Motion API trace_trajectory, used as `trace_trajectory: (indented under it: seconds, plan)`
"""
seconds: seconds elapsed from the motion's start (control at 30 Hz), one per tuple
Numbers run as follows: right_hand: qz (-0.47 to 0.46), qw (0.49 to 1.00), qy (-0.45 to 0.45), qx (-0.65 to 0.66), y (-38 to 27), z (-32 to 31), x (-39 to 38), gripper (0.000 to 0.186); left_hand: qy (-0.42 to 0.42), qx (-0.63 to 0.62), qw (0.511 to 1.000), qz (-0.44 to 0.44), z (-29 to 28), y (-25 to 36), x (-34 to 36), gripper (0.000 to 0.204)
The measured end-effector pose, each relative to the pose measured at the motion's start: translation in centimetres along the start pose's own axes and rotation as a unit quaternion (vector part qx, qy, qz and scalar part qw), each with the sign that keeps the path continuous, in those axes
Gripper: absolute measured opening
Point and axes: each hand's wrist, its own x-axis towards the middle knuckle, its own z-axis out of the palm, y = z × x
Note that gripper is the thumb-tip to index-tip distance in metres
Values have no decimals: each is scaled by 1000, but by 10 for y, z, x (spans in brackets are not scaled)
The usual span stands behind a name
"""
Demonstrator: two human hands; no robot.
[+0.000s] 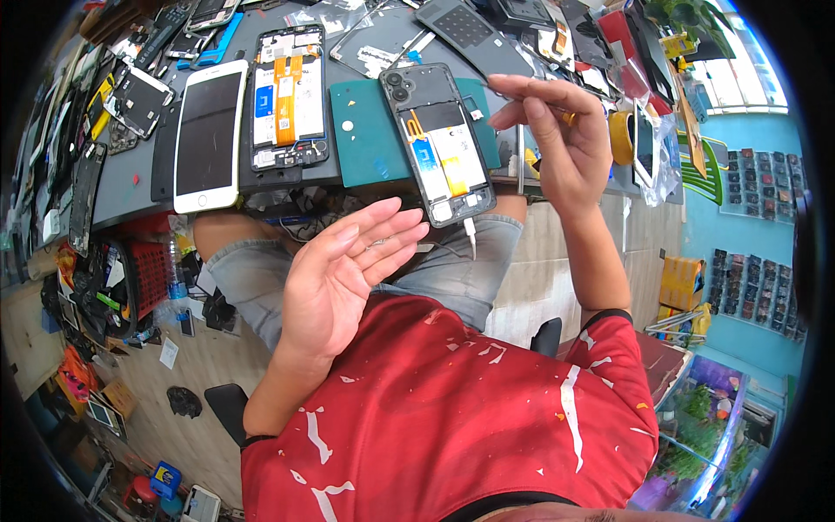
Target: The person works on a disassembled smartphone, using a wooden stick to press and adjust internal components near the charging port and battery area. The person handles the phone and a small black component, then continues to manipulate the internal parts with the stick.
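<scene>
An opened phone (437,143), its battery and ribbon cables bare, lies tilted at the bench's front edge, partly on a green mat (370,139). A white charging plug (470,228) sits at its lower end, the cable hanging down. My left hand (352,257) is raised just left of the phone's lower end, palm up, fingers stretched out, holding nothing. To the right of the phone hovers my right hand (561,143), its fingers extended and thumb apart, with nothing visible in it. Left of the mat lie a second opened phone (289,100) with orange ribbon cables and a white phone (210,135).
Phone parts and frames crowd the left bench, near blue tweezers or a similar blue tool (217,43). A yellow tape roll (621,137) stands right of my right hand. A red basket (148,277) is below left. A lit aquarium (704,426) stands at lower right.
</scene>
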Motion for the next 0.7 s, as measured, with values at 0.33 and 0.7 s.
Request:
trace_trajectory:
  seconds: [0.33, 0.7]
  plan:
    - [-48, 993, 81, -71, -4, 0, -28, 21, -17, 0, 998, 59, 4, 23, 11, 70]
    - [-22, 997, 72, 23, -57, 19, -57, 25, -20, -65, 996, 63, 34, 17, 26, 73]
